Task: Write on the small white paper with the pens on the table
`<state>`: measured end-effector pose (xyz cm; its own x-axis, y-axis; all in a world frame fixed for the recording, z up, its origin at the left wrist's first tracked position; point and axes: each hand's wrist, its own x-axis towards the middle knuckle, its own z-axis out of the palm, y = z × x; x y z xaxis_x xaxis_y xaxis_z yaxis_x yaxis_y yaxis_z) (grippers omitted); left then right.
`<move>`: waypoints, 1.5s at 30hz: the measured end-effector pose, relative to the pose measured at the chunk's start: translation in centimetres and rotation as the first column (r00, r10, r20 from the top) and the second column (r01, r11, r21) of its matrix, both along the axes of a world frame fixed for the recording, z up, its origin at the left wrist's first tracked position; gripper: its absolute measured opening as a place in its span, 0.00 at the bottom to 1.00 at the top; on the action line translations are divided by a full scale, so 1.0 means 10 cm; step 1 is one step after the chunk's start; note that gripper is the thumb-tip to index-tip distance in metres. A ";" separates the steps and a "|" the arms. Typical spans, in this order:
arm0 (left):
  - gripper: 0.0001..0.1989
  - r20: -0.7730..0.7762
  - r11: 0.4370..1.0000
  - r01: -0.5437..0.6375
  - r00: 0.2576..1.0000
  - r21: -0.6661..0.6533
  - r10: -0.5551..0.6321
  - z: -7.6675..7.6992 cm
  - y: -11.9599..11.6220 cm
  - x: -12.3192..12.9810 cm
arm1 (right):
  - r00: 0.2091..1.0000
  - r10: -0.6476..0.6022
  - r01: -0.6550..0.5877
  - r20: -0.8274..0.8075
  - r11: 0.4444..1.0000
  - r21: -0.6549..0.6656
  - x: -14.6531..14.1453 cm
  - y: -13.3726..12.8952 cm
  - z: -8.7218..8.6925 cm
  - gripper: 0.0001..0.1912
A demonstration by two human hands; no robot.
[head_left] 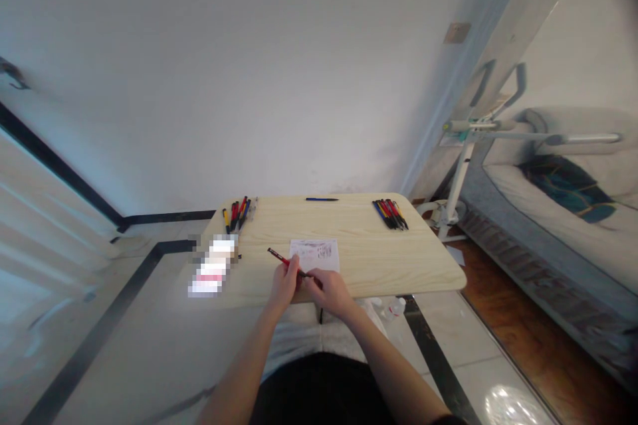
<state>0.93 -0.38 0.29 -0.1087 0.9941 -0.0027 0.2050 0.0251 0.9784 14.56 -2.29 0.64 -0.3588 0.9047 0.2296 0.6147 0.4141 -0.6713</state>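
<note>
A red and black pen [278,256] slants up to the left between my hands, near the table's front edge. My left hand [286,283] is closed around its barrel. The fingers of my right hand [329,289] pinch its dark lower end. Just beyond my hands lies a white paper [314,251] with dark scribbles on it, partly covered by my fingers.
Several pens [238,214] lie at the table's back left, and several more [390,214] at the back right. One blue pen [321,199] rests by the back edge of the wooden table [423,265]. A pixelated bright object [214,265] is at the left edge. A bottle [395,307] stands below the table.
</note>
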 end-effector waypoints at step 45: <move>0.27 0.097 0.991 0.136 0.986 0.021 -0.137 -0.12 0.00 -0.02 | 0.941 -0.119 0.088 -0.317 0.990 -0.113 0.10 0.13 -0.08 0.15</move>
<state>0.76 -0.36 -0.89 0.0279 0.9996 0.0079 0.1089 -0.0109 0.9940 15.59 -0.97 -0.20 -0.1834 0.9563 0.2278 0.3953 0.2839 -0.8736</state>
